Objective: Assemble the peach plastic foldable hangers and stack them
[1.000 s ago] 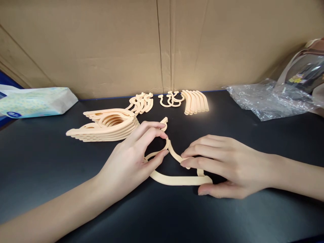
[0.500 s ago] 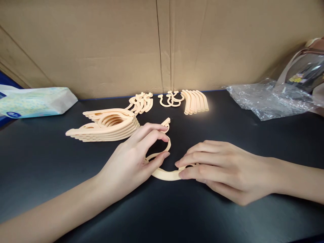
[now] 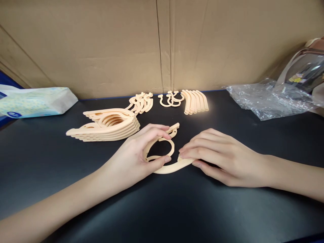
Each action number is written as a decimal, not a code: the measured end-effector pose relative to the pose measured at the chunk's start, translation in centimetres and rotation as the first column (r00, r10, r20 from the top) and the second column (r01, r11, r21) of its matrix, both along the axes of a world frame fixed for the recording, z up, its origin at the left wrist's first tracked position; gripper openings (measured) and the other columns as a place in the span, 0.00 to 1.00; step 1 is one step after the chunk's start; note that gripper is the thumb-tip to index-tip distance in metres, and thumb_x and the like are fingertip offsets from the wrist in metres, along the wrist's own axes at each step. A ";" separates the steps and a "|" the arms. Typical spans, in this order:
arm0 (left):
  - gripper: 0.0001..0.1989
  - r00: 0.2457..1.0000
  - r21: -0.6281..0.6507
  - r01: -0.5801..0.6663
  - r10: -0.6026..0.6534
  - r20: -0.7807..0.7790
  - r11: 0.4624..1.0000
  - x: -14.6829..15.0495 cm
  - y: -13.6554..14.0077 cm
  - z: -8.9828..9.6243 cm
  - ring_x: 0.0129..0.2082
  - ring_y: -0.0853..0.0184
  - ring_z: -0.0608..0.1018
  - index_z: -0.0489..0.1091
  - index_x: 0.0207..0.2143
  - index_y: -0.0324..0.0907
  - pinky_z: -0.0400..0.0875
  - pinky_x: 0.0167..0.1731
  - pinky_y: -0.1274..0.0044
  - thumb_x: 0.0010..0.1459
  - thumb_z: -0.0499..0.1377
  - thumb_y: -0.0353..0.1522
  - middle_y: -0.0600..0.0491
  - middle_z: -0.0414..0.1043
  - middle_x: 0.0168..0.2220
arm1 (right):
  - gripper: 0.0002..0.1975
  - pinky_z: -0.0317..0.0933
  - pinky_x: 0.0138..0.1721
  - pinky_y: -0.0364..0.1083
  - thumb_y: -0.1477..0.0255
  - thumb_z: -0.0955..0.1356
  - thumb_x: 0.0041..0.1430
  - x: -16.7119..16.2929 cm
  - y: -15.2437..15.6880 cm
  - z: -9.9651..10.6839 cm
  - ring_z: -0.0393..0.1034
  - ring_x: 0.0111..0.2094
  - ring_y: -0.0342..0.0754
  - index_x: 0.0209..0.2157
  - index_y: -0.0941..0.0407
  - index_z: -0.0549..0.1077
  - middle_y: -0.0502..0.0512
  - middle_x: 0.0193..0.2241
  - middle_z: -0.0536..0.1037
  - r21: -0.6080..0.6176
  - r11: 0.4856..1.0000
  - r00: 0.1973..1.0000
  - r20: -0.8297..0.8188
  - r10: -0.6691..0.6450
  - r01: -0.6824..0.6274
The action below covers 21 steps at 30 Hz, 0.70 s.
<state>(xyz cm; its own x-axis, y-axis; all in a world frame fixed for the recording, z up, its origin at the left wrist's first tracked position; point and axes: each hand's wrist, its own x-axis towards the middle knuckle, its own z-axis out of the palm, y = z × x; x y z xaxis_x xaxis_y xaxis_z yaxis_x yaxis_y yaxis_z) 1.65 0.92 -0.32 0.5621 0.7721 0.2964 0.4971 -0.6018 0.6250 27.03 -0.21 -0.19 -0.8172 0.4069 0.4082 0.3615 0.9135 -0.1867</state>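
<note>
A cream plastic hanger piece [image 3: 167,168] with a curved body and a round opening lies low over the black table between my hands. My left hand [image 3: 139,148] grips its curved side, thumb on the near edge and fingers over the far arm. Closed over the piece's right end is my right hand [image 3: 222,157], its fingers hiding that tip. Just beyond my left hand sits a stack of matching cream hanger bodies [image 3: 111,126].
Behind are loose curved cream pieces [image 3: 141,103], several small hooks [image 3: 172,99] and a row of cream bars [image 3: 194,101]. A tissue pack [image 3: 37,101] lies left. Crumpled clear plastic [image 3: 265,98] and a transparent bag [image 3: 303,71] are right. Cardboard [image 3: 101,50] stands at the back.
The hanger piece has turned slightly, its far arm swinging right and its right end moving up and away. My right hand has moved up with it; my left hand has shifted only a little.
</note>
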 end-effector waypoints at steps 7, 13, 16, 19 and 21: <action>0.16 0.999 -0.116 0.024 -0.020 0.035 0.993 0.0 0.2 0.4 0.58 0.63 0.72 0.70 0.47 0.47 0.68 0.59 0.71 0.56 0.65 0.31 0.53 0.69 0.57 | 0.11 0.61 0.46 0.48 0.79 0.62 0.66 -0.1 0.0 -0.3 0.69 0.45 0.47 0.48 0.61 0.71 0.57 0.43 0.79 0.041 0.998 0.999 0.000 -0.051 0.051; 0.16 0.996 -0.136 0.073 -0.067 0.055 0.988 0.0 0.3 0.7 0.58 0.63 0.71 0.69 0.48 0.46 0.66 0.60 0.72 0.56 0.65 0.32 0.52 0.69 0.58 | 0.12 0.61 0.44 0.48 0.79 0.61 0.67 -0.1 0.0 -0.2 0.69 0.45 0.48 0.49 0.61 0.71 0.57 0.42 0.79 0.062 0.997 0.999 0.011 -0.052 0.051; 0.16 0.996 -0.131 0.077 -0.070 0.055 0.988 -0.1 0.3 0.6 0.58 0.64 0.71 0.69 0.48 0.46 0.66 0.60 0.72 0.56 0.65 0.31 0.53 0.69 0.58 | 0.13 0.61 0.44 0.49 0.80 0.61 0.66 0.0 -0.1 -0.1 0.69 0.45 0.48 0.50 0.61 0.70 0.56 0.43 0.79 0.062 0.997 0.999 0.019 -0.046 0.045; 0.17 0.996 -0.126 0.076 -0.070 0.059 0.989 -0.1 0.3 0.5 0.59 0.63 0.71 0.69 0.47 0.47 0.66 0.60 0.71 0.56 0.65 0.30 0.53 0.69 0.58 | 0.13 0.61 0.44 0.48 0.81 0.61 0.66 -0.1 -0.1 -0.1 0.69 0.45 0.48 0.50 0.61 0.70 0.56 0.43 0.79 0.057 0.998 0.999 0.022 -0.043 0.041; 0.17 0.995 -0.127 0.080 -0.072 0.065 0.989 0.0 0.3 0.5 0.59 0.63 0.71 0.69 0.47 0.48 0.66 0.60 0.71 0.55 0.64 0.29 0.53 0.70 0.58 | 0.13 0.62 0.44 0.48 0.81 0.61 0.66 -0.1 0.0 -0.1 0.69 0.45 0.48 0.50 0.61 0.70 0.56 0.43 0.79 0.053 0.998 0.999 0.021 -0.041 0.039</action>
